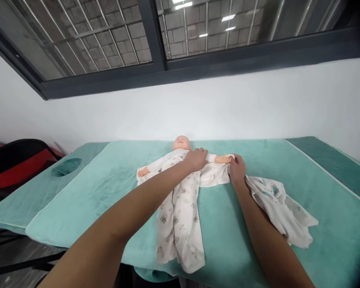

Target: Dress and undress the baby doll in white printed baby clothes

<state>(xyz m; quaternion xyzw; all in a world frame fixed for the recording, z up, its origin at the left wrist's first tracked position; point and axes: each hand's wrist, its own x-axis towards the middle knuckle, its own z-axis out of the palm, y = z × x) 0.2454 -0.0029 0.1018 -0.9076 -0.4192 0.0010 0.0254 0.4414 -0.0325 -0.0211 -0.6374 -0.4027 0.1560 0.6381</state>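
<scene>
Done: doll (181, 145), sleeved in white. Outstanding: white cloth (214, 176), unwrapped beneath its arm. My left grip (197, 159): atop doll, hold unclear. My right grip (237, 167), three o'clock: pinching cloth.

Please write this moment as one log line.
left hand: on doll near shoulder; right hand: pinching white cloth beside doll's hand; loose garment: on green table

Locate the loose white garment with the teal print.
In the head view, the white garment lies on the green cover, right of the doll, beside the right forearm.
</scene>
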